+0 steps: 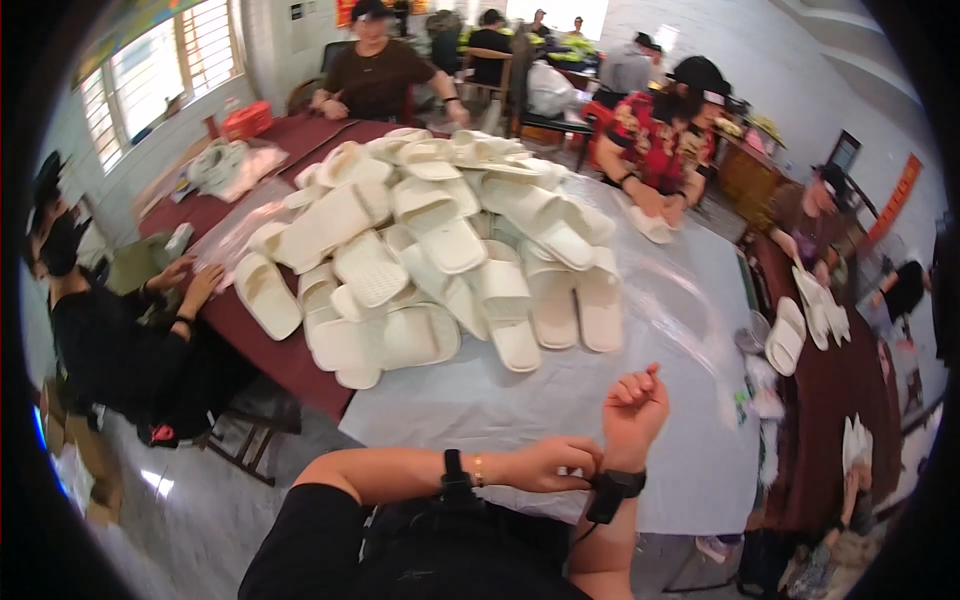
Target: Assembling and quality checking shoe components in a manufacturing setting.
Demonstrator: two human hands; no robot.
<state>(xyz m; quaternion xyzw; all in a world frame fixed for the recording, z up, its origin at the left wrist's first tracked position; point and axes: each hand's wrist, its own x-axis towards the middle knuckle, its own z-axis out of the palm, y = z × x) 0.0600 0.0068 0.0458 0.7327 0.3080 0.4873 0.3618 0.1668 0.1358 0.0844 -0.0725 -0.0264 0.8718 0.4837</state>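
My left forearm reaches across my body, and my left hand (562, 464) has its fingers closed at the edge of the black wrist strap (618, 487) on my right wrist. A small box-shaped device sits on that strap. Raised above the near table edge, my right hand (635, 405) has its fingers curled in and nothing visible in them. Beyond both hands lies a large heap of off-white slide slippers (450, 240), piled loosely, some soles up. The nearest slipper (512, 320) points toward me, apart from my hands.
A pale sheet (480, 420) covers part of the dark red table (290, 345). Clear plastic film (680, 300) lies right of the heap. Co-workers sit around; one in a red patterned top handles a slipper (650, 225). More slippers (787, 335) rest on the right-hand table.
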